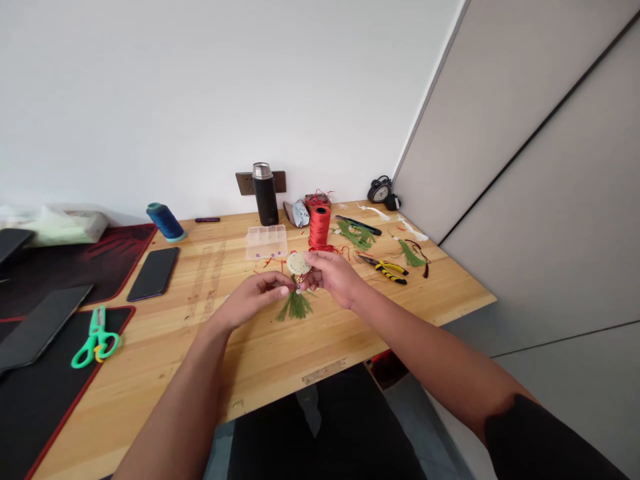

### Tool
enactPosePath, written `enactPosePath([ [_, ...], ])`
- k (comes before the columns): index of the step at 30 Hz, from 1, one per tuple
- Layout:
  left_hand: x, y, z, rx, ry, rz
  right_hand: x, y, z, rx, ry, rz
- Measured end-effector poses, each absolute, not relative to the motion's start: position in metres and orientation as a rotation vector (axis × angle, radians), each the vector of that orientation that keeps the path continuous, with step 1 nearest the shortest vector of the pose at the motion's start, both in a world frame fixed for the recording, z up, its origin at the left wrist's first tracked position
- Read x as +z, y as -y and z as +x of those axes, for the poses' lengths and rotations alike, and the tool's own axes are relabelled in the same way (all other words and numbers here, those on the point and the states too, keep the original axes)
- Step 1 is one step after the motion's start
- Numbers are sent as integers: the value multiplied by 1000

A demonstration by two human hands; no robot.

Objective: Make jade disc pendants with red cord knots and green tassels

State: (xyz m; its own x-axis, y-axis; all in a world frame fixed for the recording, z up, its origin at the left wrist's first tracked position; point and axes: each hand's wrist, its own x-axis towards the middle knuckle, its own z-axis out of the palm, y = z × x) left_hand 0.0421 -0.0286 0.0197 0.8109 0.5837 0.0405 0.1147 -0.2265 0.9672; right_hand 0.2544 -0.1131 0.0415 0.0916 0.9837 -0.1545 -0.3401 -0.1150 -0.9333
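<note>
A tasselled pendant hangs between my hands over the table: a round cream disc (299, 263) with small dark dots, tiny beads (299, 287) beneath it, and a green tassel (295, 307). My right hand (334, 275) pinches the disc's right edge between thumb and fingers. My left hand (256, 298) is closed in a pinch beside the beads at the tassel's top. What exactly its fingertips grip is too small to make out. Just behind the hands stand a red thread spool (319, 228) and a clear compartment box (267, 243) with a few purple beads.
Pliers (385, 268), a black utility knife (361, 225) and green tassels (356, 236) lie right. A black flask (265, 197) and alarm clock (381, 189) stand behind. Left are a blue thread spool (165, 222), a phone (153, 274) and green scissors (96, 339). A grey panel (525, 200) borders the right.
</note>
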Motion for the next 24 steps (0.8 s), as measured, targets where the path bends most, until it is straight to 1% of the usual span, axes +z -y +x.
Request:
enactPosePath([
  [3,12,32,49,372,-512,1823,41,111,253,1354,791,-1094],
  [7,7,31,49,338,-539,1852,39,107,252,1344,756,-1083],
  [17,31,31,39,343,-610,1849,32,106,256,1331,640,-1101],
  [20,33,31,38,391,-614,1833,31,108,258,1338,621,-1105],
  [24,41,32,37,542,-674,1812,29,114,259,1381,598,-1110],
])
